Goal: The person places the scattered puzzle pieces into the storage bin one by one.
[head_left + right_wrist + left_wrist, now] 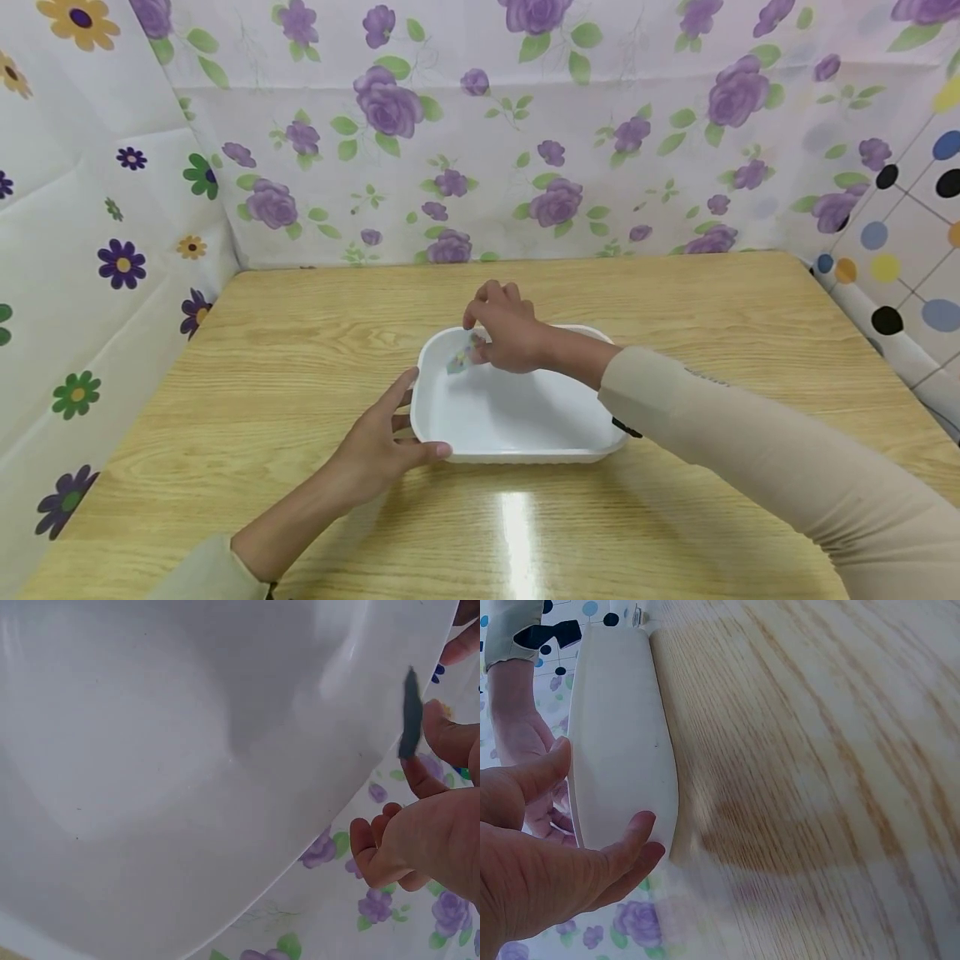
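A white rectangular tray (pixel 517 417) with rounded corners and raised walls sits on the table. My left hand (pixel 378 446) holds its left end, the thumb over the near rim and fingers along the outer wall; the left wrist view shows those fingers (pixel 634 844) on the tray's side. Over the far left part of the tray, my right hand (pixel 510 329) pinches a small flat light-blue piece with a colourful pattern (pixel 461 357) between thumb and index finger. Edge-on in the right wrist view, this piece (pixel 411 716) looks thin and dark; I cannot tell its kind.
The tray stands on a wood-grain table (pixel 315 342). Behind it hangs a purple-flowered sheet (pixel 450 133), with a flower-patterned sheet (pixel 90 250) at left and a dotted one (pixel 900 275) at right.
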